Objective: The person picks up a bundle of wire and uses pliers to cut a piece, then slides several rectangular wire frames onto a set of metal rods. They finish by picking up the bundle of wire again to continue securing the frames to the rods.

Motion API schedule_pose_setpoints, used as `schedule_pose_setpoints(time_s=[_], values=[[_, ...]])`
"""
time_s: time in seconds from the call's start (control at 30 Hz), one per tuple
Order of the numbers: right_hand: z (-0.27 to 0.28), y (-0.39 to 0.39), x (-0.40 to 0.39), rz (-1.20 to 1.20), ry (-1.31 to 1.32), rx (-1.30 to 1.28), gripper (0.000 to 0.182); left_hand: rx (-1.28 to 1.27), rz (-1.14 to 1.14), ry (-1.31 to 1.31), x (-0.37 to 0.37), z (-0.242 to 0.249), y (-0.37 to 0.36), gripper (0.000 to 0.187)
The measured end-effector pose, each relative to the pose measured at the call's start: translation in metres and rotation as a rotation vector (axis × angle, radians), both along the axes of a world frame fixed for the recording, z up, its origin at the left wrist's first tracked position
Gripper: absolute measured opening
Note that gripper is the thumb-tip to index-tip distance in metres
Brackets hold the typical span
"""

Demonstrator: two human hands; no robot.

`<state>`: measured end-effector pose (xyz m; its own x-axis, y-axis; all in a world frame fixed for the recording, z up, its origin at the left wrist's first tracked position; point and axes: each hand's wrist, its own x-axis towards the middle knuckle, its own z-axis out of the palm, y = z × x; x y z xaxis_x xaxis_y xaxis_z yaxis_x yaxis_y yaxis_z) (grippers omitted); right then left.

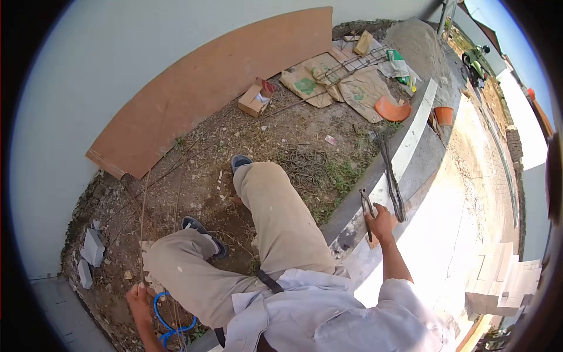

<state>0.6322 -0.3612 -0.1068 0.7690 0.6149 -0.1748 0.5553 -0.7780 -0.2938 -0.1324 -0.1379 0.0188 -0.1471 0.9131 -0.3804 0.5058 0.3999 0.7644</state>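
At the lower left, my left hand point(139, 302) is closed around a thin metal rod point(143, 229) that runs up toward the leaning board. My right hand point(381, 224) rests by the concrete ledge, wrapped around the handles of a pair of pincers point(368, 205), whose head points away from me. Just beyond that hand, a bundle of dark tie wire point(391, 176) lies along the ledge point(415, 129). A blue hose point(158, 311) curls beside my left hand. Tangled wire point(302, 164) lies on the soil past my knee.
A brown board point(217, 82) leans on the white wall. Paper sacks point(316, 82), a rebar cage point(352, 64), a cardboard box point(256, 98) and an orange bucket point(444, 115) lie farther off. Grey blocks point(92, 247) sit at left; stacked tiles point(498, 276) at right.
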Motion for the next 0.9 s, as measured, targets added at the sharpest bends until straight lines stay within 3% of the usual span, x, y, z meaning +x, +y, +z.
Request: schedule_pose_setpoints(time_s=[0.07,0.23,0.33,0.4,0.47,0.53,0.6,0.73,0.8,0.9], values=[[-0.002,-0.005,-0.001,-0.004,0.145,-0.035,0.064,0.008,-0.028,0.001,0.008,0.007,0.008,0.04],[-0.015,-0.014,-0.021,-0.047,0.003,0.046,0.073,0.031,-0.126,0.023,0.047,0.027,0.015,0.039],[-0.028,-0.02,-0.016,-0.125,0.071,0.048,0.071,0.003,-0.184,0.088,0.067,0.04,0.014,0.037],[-0.034,-0.02,-0.011,-0.056,0.06,0.026,0.061,-0.025,-0.17,0.109,0.064,0.032,0.011,0.037],[-0.043,-0.018,-0.003,-0.067,0.093,0.106,0.04,-0.044,-0.166,0.086,0.074,0.039,0.008,0.035],[-0.052,-0.004,-0.003,-0.415,0.317,0.238,0.018,-0.034,-0.186,0.089,0.082,0.041,0.006,0.033],[-0.039,0.018,-0.01,-0.445,0.615,0.36,0.013,0.006,-0.233,0.126,0.084,0.042,0.003,0.032],[0.023,0.079,-0.042,-0.229,0.87,0.464,0.014,-0.037,-0.215,0.114,0.085,0.046,-0.002,0.028],[0.065,0.127,-0.074,-0.048,0.79,0.527,0.016,-0.008,-0.231,0.127,0.087,0.049,-0.004,0.028],[0.105,0.185,-0.094,0.248,0.551,0.364,0.018,0.018,-0.252,0.123,0.092,0.058,-0.008,0.029]])
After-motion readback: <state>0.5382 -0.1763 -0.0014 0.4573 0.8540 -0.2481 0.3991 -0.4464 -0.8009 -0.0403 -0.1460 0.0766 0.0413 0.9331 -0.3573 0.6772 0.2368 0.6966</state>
